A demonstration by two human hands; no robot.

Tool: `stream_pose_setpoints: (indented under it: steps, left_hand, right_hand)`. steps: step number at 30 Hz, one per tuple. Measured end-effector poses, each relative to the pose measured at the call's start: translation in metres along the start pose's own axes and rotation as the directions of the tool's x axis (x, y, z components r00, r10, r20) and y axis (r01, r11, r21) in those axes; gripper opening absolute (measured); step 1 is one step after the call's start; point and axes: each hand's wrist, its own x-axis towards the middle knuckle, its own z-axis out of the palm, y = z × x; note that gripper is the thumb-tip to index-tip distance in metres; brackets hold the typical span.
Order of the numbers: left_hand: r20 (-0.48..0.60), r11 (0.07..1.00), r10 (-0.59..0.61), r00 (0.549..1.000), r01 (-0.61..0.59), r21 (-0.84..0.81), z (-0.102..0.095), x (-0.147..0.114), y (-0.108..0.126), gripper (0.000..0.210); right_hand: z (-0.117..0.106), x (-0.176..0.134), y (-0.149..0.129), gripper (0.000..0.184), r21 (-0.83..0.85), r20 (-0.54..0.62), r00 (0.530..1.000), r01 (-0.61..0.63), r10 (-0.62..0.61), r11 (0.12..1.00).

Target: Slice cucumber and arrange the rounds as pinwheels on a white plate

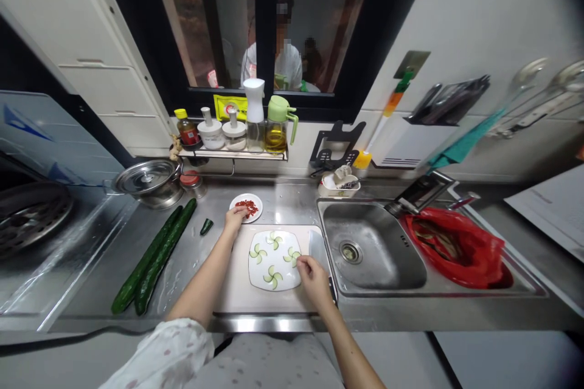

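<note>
My left hand [235, 219] reaches over the near-left rim of a small white dish [253, 200], its fingers drawn together beside chopped red bits [249, 208]. Whether a bit is between them is hidden. A white squarish plate [261, 244] lies on a cutting board [237, 282], bearing several pinwheels of curved green cucumber slices [274, 278]. At the plate's right edge my right hand [312, 275] is closed in a pinch, its fingertips by the right-hand pinwheel [292, 256]; what it holds is too small to make out. A knife [318, 245] lies on the board's right side, partly behind that hand.
Two cucumbers [166, 255] and a cucumber end [207, 227] lie on the left counter, near a lidded steel pot [148, 181]. A sink [374, 249] adjoins the board; a red plastic bag [456, 249] sits right of it. Seasoning jars [211, 135] and an oil bottle [276, 127] line the shelf.
</note>
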Motion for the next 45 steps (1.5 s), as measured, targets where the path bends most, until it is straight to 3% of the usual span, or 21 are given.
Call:
stream_pose_setpoints:
  steps: [3, 7, 10, 14, 16, 19, 26, 29, 34, 36, 45]
  left_hand:
    - [0.108, 0.989, 0.043, 0.993, -0.027, -0.143, 0.001, -0.013, 0.006, 0.035]
    - [0.303, 0.973, 0.128, 0.944, -0.06, -0.224, 0.0, -0.038, 0.019, 0.039]
    - [0.403, 0.969, 0.206, 0.892, -0.129, -0.21, 0.001, -0.056, 0.031, 0.041]
    - [0.528, 0.941, 0.338, 0.779, -0.287, -0.178, 0.001, -0.07, 0.043, 0.042]
    - [0.572, 0.922, 0.375, 0.729, -0.356, -0.151, 0.001, -0.074, 0.046, 0.042]
    - [0.606, 0.903, 0.396, 0.69, -0.414, -0.118, 0.002, -0.077, 0.048, 0.041]
    - [0.64, 0.884, 0.385, 0.665, -0.465, -0.049, 0.004, -0.079, 0.045, 0.037]
    - [0.624, 0.876, 0.379, 0.683, -0.483, -0.004, 0.005, -0.072, 0.037, 0.036]
    - [0.439, 0.815, 0.291, 0.85, -0.46, 0.351, 0.01, -0.066, 0.017, 0.022]
    - [0.398, 0.765, 0.246, 0.884, -0.429, 0.48, 0.012, -0.069, 0.01, 0.019]
    - [0.411, 0.622, 0.114, 0.905, -0.387, 0.68, 0.033, -0.086, 0.002, 0.013]
  right_hand:
    - [0.001, 0.017, -0.012, 0.029, 0.01, 0.003, 0.999, 0.045, -0.045, 0.999]
    - [-0.002, 0.049, -0.037, 0.023, -0.009, -0.006, 0.99, 0.144, -0.144, 0.99]
    - [-0.004, 0.074, -0.057, 0.02, -0.039, 0.047, 0.973, 0.229, -0.227, 0.973]
    - [-0.004, 0.099, -0.074, 0.017, -0.109, 0.136, 0.94, 0.329, -0.313, 0.938]
    - [-0.004, 0.105, -0.077, 0.017, -0.163, 0.203, 0.921, 0.365, -0.331, 0.916]
    - [-0.004, 0.108, -0.078, 0.015, -0.229, 0.299, 0.893, 0.41, -0.337, 0.883]
    - [0.004, 0.109, -0.066, 0.011, -0.262, 0.389, 0.858, 0.453, -0.336, 0.852]
    - [0.01, 0.111, -0.058, 0.012, -0.274, 0.399, 0.862, 0.436, -0.312, 0.857]
    - [0.026, 0.107, -0.034, 0.018, -0.371, 0.359, 0.914, 0.327, -0.19, 0.869]
    - [0.034, 0.103, -0.023, 0.017, -0.411, 0.374, 0.917, 0.3, -0.141, 0.861]
    - [0.058, 0.094, 0.002, 0.022, -0.503, 0.389, 0.917, 0.289, -0.085, 0.814]
